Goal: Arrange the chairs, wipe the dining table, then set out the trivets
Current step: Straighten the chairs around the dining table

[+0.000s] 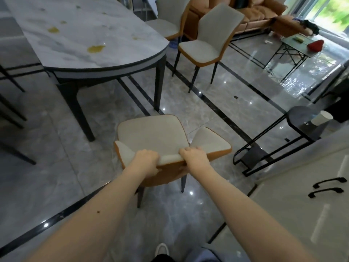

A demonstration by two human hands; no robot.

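Note:
A white-cushioned chair with an orange shell (151, 135) stands on the floor right in front of me, its seat facing the dining table. My left hand (146, 159) grips the top edge of its backrest on the left. My right hand (194, 156) grips the same edge on the right. The marble-topped dining table (105, 59) lies to the upper left, with yellow spill stains (95, 48) on its top. Two more matching chairs stand beyond the table's rounded end, the nearer chair (207, 48) and the farther chair (170, 17). No trivets are in view.
A black metal side table (294, 121) with a paper cup (321, 118) stands at the right. White cabinets with black handles (328, 186) fill the lower right. Dark chair legs (11, 114) show at the left edge. An orange sofa (251, 14) and a glass table (294, 44) are far back.

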